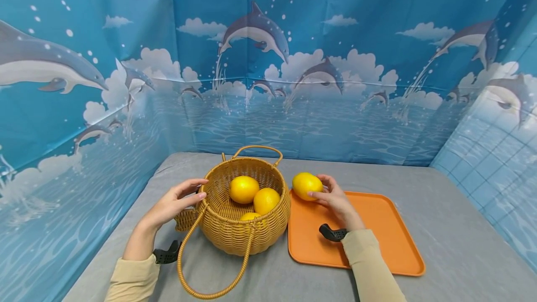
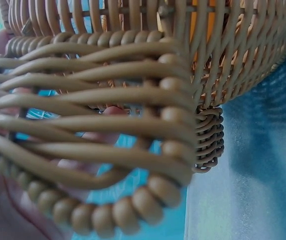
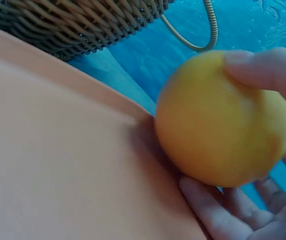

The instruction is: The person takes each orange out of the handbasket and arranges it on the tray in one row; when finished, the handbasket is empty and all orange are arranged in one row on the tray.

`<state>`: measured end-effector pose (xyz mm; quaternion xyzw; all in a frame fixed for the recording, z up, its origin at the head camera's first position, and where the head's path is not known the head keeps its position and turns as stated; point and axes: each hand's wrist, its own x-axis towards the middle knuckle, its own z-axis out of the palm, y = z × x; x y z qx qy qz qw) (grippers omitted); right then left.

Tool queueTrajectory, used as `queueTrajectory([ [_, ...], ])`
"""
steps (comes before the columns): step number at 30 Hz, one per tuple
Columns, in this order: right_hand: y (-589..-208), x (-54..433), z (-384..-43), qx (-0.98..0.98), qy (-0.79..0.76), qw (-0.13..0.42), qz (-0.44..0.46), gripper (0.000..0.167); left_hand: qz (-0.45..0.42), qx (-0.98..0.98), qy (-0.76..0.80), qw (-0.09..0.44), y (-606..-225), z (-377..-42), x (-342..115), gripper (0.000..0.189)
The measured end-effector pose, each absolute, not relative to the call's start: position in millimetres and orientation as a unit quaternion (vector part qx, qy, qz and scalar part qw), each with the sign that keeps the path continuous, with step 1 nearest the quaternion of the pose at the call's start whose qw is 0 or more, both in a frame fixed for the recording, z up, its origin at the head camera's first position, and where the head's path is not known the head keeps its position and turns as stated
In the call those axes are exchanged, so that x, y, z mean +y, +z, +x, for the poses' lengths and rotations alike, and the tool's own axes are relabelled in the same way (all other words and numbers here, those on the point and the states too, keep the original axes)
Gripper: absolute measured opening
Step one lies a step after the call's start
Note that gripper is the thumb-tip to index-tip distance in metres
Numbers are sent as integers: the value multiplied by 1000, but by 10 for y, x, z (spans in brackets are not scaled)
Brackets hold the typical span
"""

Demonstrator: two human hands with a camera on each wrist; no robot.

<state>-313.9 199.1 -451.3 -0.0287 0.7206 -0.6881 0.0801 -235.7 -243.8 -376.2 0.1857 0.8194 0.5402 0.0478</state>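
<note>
My right hand (image 1: 337,202) grips a yellow lemon (image 1: 306,186) between thumb and fingers, over the far left corner of the orange tray (image 1: 377,232). In the right wrist view the thumb lies on top of the lemon (image 3: 217,125) and fingers support it from below, near the tray's edge. A round wicker basket (image 1: 235,236) stands left of the tray, holding three visible lemons (image 1: 244,189). My left hand (image 1: 169,206) holds the basket's left rim. In the left wrist view, a woven flap (image 2: 93,120) on the basket's side partly hides the fingers.
One basket handle (image 1: 180,264) hangs down toward the front; the other handle (image 1: 258,147) stands up at the back. The grey tabletop (image 1: 235,288) runs back to a blue dolphin-print curtain (image 1: 319,120). Black straps (image 1: 333,233) are on both wrists.
</note>
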Motion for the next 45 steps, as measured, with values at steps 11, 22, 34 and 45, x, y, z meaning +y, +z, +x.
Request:
queueTrajectory([
  [11,-4544,1992,-3158,770,-624,117,-67,83,178,824,535,45,-3768,-2351,-2445,46],
  [22,-4522,1971,-3161,736,-660,139,-52,71,172,818,546,50,-3764,-2349,-2441,47],
  [34,-4502,2008,-3114,777,-601,165,-85,77,174,818,547,47,-3765,-2347,-2439,47],
  [45,-4521,1993,-3115,797,-576,124,-132,76,175,819,543,50,-3764,-2348,-2434,47],
])
